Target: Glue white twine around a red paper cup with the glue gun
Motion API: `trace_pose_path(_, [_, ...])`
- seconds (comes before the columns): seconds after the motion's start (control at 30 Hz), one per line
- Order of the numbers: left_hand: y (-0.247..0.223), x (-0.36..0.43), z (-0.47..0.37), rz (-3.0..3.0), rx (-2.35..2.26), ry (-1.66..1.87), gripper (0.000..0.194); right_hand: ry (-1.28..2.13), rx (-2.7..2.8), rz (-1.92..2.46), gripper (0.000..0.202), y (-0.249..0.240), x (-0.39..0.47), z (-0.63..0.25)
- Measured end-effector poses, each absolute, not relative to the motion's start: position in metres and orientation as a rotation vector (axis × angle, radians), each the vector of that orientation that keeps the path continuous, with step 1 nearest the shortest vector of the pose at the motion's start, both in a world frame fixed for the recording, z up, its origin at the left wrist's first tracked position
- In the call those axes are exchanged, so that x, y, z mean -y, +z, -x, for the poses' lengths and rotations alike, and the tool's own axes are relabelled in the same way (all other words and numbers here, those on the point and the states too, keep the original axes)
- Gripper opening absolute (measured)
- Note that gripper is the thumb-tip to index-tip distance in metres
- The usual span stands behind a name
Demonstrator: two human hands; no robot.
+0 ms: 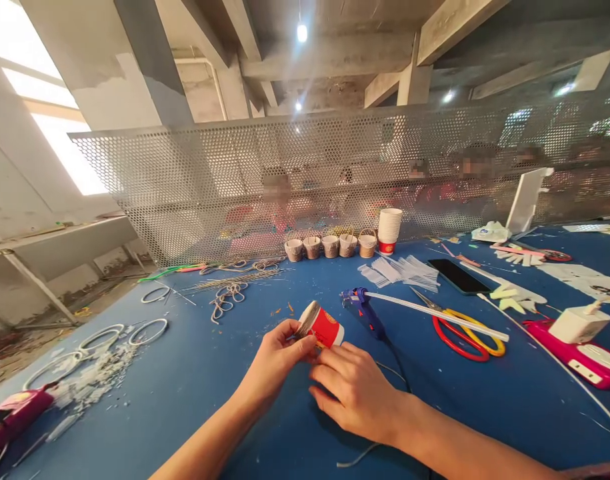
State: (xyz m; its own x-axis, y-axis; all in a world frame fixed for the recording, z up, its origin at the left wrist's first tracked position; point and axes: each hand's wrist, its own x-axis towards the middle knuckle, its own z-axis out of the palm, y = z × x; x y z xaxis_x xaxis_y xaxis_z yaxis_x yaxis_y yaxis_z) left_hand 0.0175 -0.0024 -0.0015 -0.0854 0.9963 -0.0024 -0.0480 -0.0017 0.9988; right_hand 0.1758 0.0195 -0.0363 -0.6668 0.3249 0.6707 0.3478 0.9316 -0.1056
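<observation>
A red and white paper cup (327, 329) lies tilted between my two hands near the middle of the blue table, with a grey-brown band round its left end. My left hand (283, 347) pinches that banded end between thumb and fingers. The fingertips of my right hand (352, 383) hold the lower right side of the cup. Just right of the cup lies a blue glue gun (365, 313) with a long white glue stick in its back. Loose cord (229, 298) and thin sticks lie beyond my left hand.
Several small decorated buckets (330, 247) stand by a stack of paper cups (389, 230) before a perforated metal screen (209, 180). Rightward are white strips (402, 271), scissors (459, 333), a phone (459, 275) and a pink power strip (579, 353). White rings (102, 338) lie left. People sit behind the screen.
</observation>
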Motion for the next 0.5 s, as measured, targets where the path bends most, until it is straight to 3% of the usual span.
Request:
trace_pose_path(0.13, [-0.001, 0.003, -0.019, -1.096, -1.198, 1.301, 0.015, -0.037, 2.192, 0.534, 0.016, -0.034, -0.022, -0.176])
trace_pose_path(0.37, [-0.004, 0.002, -0.019, -1.083, -1.17, 1.321, 0.02, -0.118, 2.004, 0.763, 0.005, -0.033, -0.036, -0.174])
trace_pose_path(0.5, [-0.006, 0.001, -0.02, -1.079, -1.19, 1.293, 0.021, -0.137, 2.043, 0.767, 0.015, -0.035, -0.039, -0.172])
